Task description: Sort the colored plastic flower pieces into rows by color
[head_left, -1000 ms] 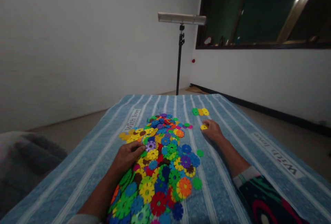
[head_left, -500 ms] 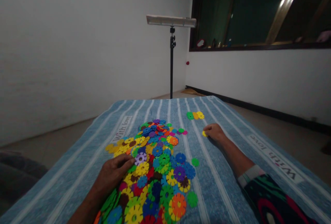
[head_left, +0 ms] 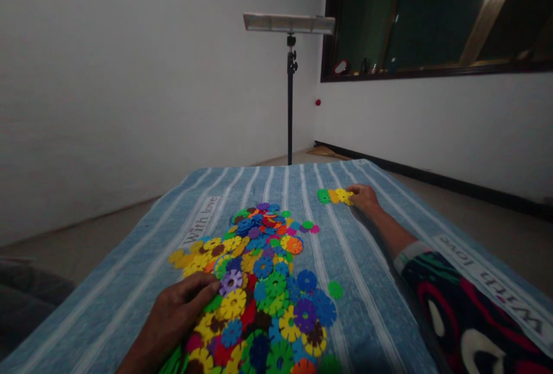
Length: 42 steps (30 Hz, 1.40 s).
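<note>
My right hand (head_left: 364,197) reaches to the far right of the cloth, thumb and fingers pinched on a yellow notched plastic disc partly hidden by the fingertips. This disc is at the right end of a short row, beside a yellow disc (head_left: 342,196), an orange-yellow disc (head_left: 333,196) and a green disc (head_left: 324,196). My left hand (head_left: 179,308) rests on the near left side of a large pile of colourful notched discs (head_left: 275,284). Its thumb and forefinger are closed at the edge of a lavender disc (head_left: 231,283) on top of the pile.
A blue and white striped cloth (head_left: 367,282) covers the table. One green disc (head_left: 336,290) lies right of the pile. Beyond the far edge stands a lamp on a black pole (head_left: 290,109), with a white wall and a dark window (head_left: 423,17) behind.
My right hand has moved forward with the yellow disc, from the bare cloth to the right end of the row. My left hand stays by the lavender disc; the view has shifted slightly.
</note>
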Each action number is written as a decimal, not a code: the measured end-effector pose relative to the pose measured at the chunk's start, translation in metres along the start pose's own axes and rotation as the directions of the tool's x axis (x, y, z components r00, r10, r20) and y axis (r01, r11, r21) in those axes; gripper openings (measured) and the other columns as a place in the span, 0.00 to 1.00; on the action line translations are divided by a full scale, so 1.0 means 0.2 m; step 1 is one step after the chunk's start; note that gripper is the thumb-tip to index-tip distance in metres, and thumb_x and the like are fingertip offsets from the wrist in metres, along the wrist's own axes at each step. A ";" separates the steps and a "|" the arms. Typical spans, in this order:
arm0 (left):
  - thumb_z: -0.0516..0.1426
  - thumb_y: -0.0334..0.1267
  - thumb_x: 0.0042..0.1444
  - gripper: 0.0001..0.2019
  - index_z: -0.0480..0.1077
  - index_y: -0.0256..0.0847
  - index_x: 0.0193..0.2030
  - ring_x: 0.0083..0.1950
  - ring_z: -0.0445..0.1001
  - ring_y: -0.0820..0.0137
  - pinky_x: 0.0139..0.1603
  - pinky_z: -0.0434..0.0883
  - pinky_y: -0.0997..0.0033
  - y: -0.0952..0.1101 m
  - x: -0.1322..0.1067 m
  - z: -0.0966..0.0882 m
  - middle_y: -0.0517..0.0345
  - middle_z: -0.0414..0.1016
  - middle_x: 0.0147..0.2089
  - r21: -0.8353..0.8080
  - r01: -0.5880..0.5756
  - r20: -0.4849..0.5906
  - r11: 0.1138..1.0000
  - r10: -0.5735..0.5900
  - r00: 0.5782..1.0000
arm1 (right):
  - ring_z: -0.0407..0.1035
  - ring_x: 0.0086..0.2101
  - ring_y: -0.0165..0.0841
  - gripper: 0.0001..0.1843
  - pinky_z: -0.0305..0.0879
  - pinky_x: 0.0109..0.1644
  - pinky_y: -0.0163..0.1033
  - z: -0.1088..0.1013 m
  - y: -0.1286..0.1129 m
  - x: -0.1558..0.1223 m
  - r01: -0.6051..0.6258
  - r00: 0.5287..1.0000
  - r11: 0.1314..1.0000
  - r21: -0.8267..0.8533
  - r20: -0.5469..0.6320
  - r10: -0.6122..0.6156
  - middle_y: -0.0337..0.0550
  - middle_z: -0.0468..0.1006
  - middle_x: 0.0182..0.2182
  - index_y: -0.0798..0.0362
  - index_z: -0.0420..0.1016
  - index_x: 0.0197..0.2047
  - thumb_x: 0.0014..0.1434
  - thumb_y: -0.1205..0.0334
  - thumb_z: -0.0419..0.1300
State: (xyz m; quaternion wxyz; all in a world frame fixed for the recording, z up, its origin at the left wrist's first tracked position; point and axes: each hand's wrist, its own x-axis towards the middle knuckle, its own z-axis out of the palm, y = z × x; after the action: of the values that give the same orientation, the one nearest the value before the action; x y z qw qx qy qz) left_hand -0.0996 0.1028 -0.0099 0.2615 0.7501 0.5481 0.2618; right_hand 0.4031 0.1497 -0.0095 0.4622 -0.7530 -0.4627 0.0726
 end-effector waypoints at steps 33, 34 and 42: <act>0.57 0.58 0.51 0.18 0.79 0.46 0.31 0.36 0.79 0.65 0.33 0.73 0.79 0.01 0.00 0.00 0.63 0.82 0.32 -0.010 0.000 -0.016 1.000 0.000 1.000 | 0.72 0.40 0.36 0.20 0.61 0.40 0.35 0.05 0.05 -0.09 0.102 0.995 0.878 -0.468 0.056 -0.086 0.46 0.80 0.40 0.52 0.77 0.50 0.53 0.59 0.61; 0.57 0.58 0.50 0.18 0.79 0.46 0.31 0.36 0.79 0.65 0.34 0.73 0.79 0.01 0.00 0.00 0.63 0.82 0.33 -0.010 0.002 -0.018 1.000 -0.002 1.000 | 0.72 0.40 0.36 0.21 0.61 0.40 0.35 0.05 0.05 -0.09 0.101 0.995 0.876 -0.471 0.056 -0.084 0.46 0.80 0.41 0.53 0.76 0.51 0.53 0.60 0.61; 0.57 0.58 0.50 0.18 0.79 0.45 0.30 0.34 0.78 0.66 0.33 0.73 0.78 0.03 -0.01 0.00 0.62 0.81 0.31 -0.027 -0.009 -0.019 1.000 0.008 1.000 | 0.72 0.41 0.35 0.19 0.59 0.39 0.35 0.05 0.05 -0.10 0.106 0.994 0.878 -0.466 0.053 -0.092 0.45 0.80 0.40 0.52 0.77 0.49 0.54 0.64 0.59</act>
State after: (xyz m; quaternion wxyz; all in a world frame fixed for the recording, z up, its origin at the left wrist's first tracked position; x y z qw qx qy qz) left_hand -0.0958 0.0990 -0.0063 0.2652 0.7464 0.5438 0.2772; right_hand 0.3934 0.1396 -0.0289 0.2634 -0.8164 -0.5112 -0.0540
